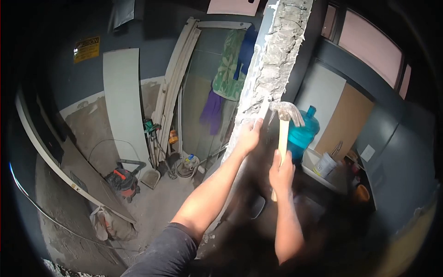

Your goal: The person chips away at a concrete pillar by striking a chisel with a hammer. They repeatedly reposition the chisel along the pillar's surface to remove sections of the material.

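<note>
My right hand is wrapped round the wooden handle of a claw hammer, which stands upright with its metal head at the top. My left hand grips a pale, narrow flat tool with a dark spot near its upper end. Fingers hide the tool's lower part, and its exact kind cannot be made out. The hammer head is right beside the tool's upper end. Behind both lies the rough, chipped edge of a wall, with grey masonry exposed between white plaster borders.
Right of the hammer stands a blue water jug, near a white bucket on a counter. Leftward are a tall pale panel, a red and black vacuum, a dustpan, a sack and hanging cloths.
</note>
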Motion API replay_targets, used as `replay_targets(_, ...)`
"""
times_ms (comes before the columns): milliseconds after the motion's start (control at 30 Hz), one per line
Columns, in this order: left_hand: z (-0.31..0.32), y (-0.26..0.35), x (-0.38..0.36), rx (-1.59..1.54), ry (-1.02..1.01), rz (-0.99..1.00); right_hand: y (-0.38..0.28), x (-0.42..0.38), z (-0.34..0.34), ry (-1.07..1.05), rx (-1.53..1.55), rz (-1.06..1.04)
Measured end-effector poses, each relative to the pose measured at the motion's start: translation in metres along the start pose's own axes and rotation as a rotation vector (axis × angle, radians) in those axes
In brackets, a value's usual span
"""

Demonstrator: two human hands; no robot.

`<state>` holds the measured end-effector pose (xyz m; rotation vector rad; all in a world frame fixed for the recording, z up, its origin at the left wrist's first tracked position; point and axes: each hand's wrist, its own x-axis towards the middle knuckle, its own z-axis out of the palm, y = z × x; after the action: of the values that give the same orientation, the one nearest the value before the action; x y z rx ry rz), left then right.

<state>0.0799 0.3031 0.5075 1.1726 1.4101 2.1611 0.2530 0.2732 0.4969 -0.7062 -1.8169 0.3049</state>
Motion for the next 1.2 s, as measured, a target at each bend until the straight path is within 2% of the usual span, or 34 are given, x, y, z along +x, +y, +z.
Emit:
replay_targets(67,-0.002,0.002,-0.004,0.070,-0.004,0.030,-0.008,-0.010,-0.013,0.010,-0.003,0.045)
replay_targets(167,0.000,-0.001,-0.002,0.041,-0.101,-0.079,-0.010,-0.004,-0.022,0.118,0.142,0.055)
replay_targets(200,0.007,-0.001,-0.005,0.128,-0.040,0.005,-0.011,0.002,-0.025,0.180,0.177,0.019)
replay_targets(233,0.013,0.000,-0.008,0.213,0.025,0.087,-0.023,0.008,-0.032,0.179,0.339,0.025)
replay_targets(267,0.019,-0.005,-0.006,0.206,0.026,0.078,-0.034,0.015,-0.036,0.197,0.500,0.025)
replay_targets(333,0.029,-0.012,-0.003,0.126,0.075,0.043,-0.033,0.029,-0.029,0.273,0.446,-0.099)
replay_targets(367,0.028,-0.002,-0.009,0.075,0.062,0.063,-0.027,0.036,-0.023,0.283,0.221,-0.206)
replay_targets(400,0.027,-0.004,-0.008,0.075,0.050,0.055,-0.023,0.037,-0.020,0.236,0.142,-0.273)
replay_targets(467,0.024,-0.011,-0.001,0.109,0.009,-0.025,0.000,0.035,-0.006,-0.056,-0.178,-0.027)
replay_targets(533,0.015,-0.012,-0.006,0.035,-0.015,-0.031,0.007,0.021,-0.005,0.006,-0.058,-0.059)
replay_targets(600,0.006,-0.006,-0.001,0.253,-0.023,0.047,-0.004,0.015,-0.020,0.005,0.080,0.099)
replay_targets(667,0.004,-0.008,-0.008,0.236,-0.042,0.021,0.002,0.004,-0.023,0.029,0.067,0.101)
replay_targets(767,0.018,-0.011,-0.034,0.604,-0.020,0.139,-0.022,0.007,-0.040,0.101,0.429,0.158)
replay_targets(800,0.024,-0.028,-0.042,0.568,-0.022,0.159,-0.035,0.010,-0.047,0.139,0.439,0.163)
replay_targets(867,0.023,-0.049,-0.061,0.483,-0.182,-0.018,-0.052,0.015,-0.062,0.161,0.483,0.146)
replay_targets(900,0.019,-0.061,-0.077,0.465,-0.150,-0.027,-0.055,0.012,-0.069,0.140,0.601,0.191)
replay_targets(967,0.007,-0.082,-0.101,0.446,-0.124,-0.024,-0.052,-0.001,-0.080,0.155,0.605,0.182)
replay_targets(1033,-0.006,-0.096,-0.120,0.502,-0.094,-0.151,-0.046,-0.013,-0.084,0.170,0.651,0.129)
replay_targets(1200,-0.014,-0.093,-0.124,0.460,-0.030,-0.075,-0.048,-0.022,-0.081,0.162,0.718,0.130)
